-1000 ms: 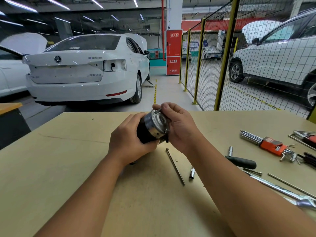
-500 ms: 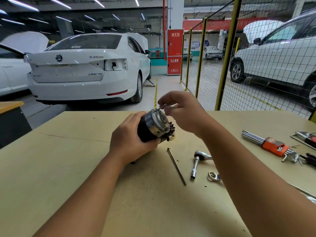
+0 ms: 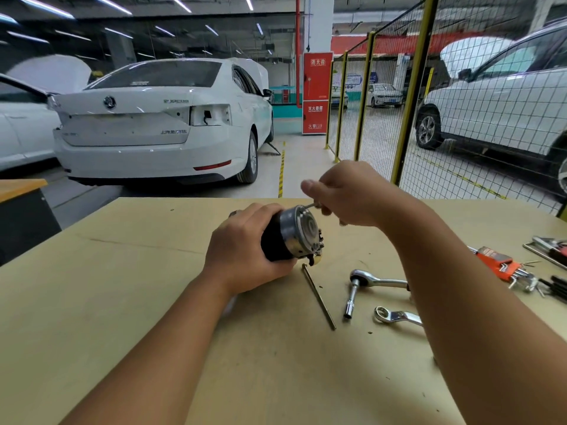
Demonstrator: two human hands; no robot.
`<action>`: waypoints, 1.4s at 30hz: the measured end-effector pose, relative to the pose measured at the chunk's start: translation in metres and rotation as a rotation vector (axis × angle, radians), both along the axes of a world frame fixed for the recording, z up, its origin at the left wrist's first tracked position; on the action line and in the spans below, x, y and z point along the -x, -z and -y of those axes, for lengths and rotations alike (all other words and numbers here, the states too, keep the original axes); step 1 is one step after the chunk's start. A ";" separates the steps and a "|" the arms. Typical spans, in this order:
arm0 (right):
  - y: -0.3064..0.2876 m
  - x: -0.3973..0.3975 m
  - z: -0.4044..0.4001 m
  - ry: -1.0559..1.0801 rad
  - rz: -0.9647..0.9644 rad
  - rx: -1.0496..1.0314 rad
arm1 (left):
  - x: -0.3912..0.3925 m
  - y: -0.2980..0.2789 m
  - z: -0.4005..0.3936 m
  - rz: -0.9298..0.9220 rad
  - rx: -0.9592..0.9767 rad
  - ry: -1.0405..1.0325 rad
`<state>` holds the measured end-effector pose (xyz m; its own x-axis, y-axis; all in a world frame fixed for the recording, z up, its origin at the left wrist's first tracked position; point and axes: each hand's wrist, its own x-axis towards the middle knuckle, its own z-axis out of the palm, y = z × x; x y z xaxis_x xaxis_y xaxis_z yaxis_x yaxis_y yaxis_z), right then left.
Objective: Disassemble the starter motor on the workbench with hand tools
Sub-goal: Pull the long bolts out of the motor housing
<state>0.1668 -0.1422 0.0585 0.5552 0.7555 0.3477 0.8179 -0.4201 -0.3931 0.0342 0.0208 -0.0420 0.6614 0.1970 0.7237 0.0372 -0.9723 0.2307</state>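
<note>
The starter motor (image 3: 293,233), a black cylinder with a silver end cap, lies on its side on the workbench (image 3: 107,286). My left hand (image 3: 245,250) grips its black body from the left. Up and to the right of the end cap, my right hand (image 3: 346,194) pinches a thin metal through bolt (image 3: 310,206) that sticks out of the cap's top edge. A second long through bolt (image 3: 318,296) lies loose on the bench just below the motor.
A ratchet with a socket (image 3: 365,285) and a ring spanner (image 3: 395,315) lie right of the loose bolt, partly under my right forearm. An orange hex key set (image 3: 503,266) and more tools (image 3: 549,250) sit at the right edge. Cars and a yellow mesh fence stand beyond the bench.
My right hand left the motor's end cap and moved up and to the right, drawing the thin bolt out. The ratchet and spanner came into sight. The left hand kept its grip.
</note>
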 end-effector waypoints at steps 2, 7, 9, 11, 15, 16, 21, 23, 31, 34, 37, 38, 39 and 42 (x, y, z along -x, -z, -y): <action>0.002 0.000 -0.001 -0.002 0.018 0.119 | -0.001 0.001 0.001 -0.005 -0.049 -0.008; -0.007 -0.003 0.010 -0.053 -0.025 0.121 | -0.002 0.002 0.004 -0.002 -0.127 -0.012; -0.011 -0.004 0.018 -0.089 -0.149 0.091 | -0.002 0.001 0.006 -0.015 -0.154 0.001; -0.010 -0.003 0.022 -0.046 -0.176 0.267 | -0.002 0.000 0.007 -0.019 -0.171 0.014; -0.002 0.000 0.028 0.007 -0.220 0.380 | -0.002 -0.001 0.008 -0.033 -0.187 0.029; 0.001 0.000 0.030 0.004 -0.203 0.350 | -0.002 0.000 0.007 -0.036 -0.192 0.030; 0.025 0.006 0.048 -0.031 -0.357 0.005 | -0.005 0.002 0.004 -0.017 -0.211 0.033; 0.041 0.010 0.051 -0.017 -0.435 -0.101 | -0.007 0.003 0.004 -0.009 -0.230 0.033; 0.076 0.013 0.049 0.073 -0.367 -0.334 | -0.009 0.005 0.006 -0.061 -0.278 0.052; 0.081 0.011 0.055 0.050 -0.459 -0.359 | -0.008 0.005 0.009 -0.077 -0.307 0.059; 0.083 0.008 0.060 0.018 -0.551 -0.416 | -0.008 0.005 0.011 -0.086 -0.311 0.067; 0.083 0.008 0.061 0.007 -0.575 -0.424 | -0.008 0.005 0.011 -0.086 -0.310 0.069; 0.083 0.008 0.061 0.001 -0.577 -0.405 | -0.007 0.005 0.011 -0.085 -0.309 0.071; 0.086 0.010 0.057 0.012 -0.403 -0.279 | -0.007 0.005 0.011 -0.090 -0.304 0.072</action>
<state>0.1569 -0.1994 -0.0272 0.6953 0.6568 0.2917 0.5732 -0.2621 -0.7763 0.0408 0.0103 -0.0466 0.7297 -0.0685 0.6804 -0.0267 -0.9971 -0.0718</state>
